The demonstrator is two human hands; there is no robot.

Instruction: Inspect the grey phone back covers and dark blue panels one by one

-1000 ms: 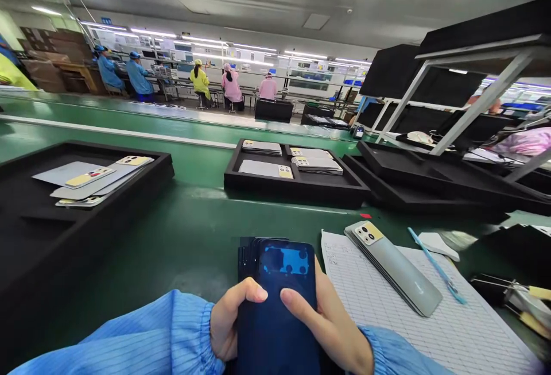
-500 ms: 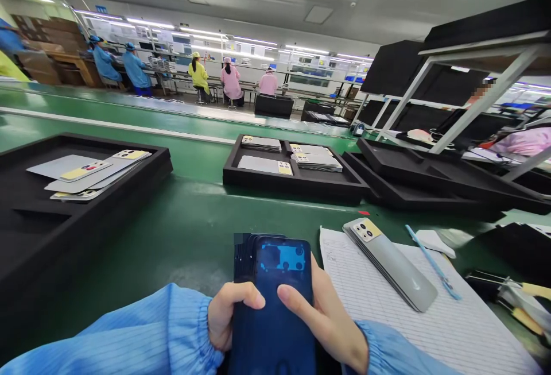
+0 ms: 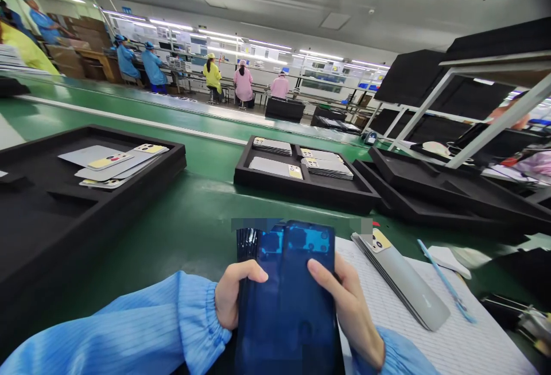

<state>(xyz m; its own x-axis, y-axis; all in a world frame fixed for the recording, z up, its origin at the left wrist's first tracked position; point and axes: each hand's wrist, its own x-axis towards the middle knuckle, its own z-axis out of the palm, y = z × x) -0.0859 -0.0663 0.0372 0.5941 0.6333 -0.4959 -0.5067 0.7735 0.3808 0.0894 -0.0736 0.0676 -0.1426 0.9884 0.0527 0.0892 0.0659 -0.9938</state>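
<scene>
A stack of dark blue phone back covers (image 3: 263,300) is between my hands, with light-blue patches around the camera holes. My left hand (image 3: 235,289) is closed on the stack's left edge, thumb lying on top. Shifted right over the stack is the top phone back cover (image 3: 307,312), which my right hand (image 3: 350,300) pinches at its right edge, thumb on its face. To the right, a small pile of silver phone back covers (image 3: 408,283) with yellow camera areas rests on a lined paper sheet (image 3: 390,312).
A large black tray (image 3: 142,214) at left holds several silver covers. Another divided black tray (image 3: 301,187) with stacked covers stands ahead, beside more black trays (image 3: 413,197). A blue pen (image 3: 445,280) lies on the paper. People sit at far benches.
The top cover has slid right across the stack with my right hand, uncovering more of the cover beneath. My left hand still grips the stack. The view has tilted slightly.
</scene>
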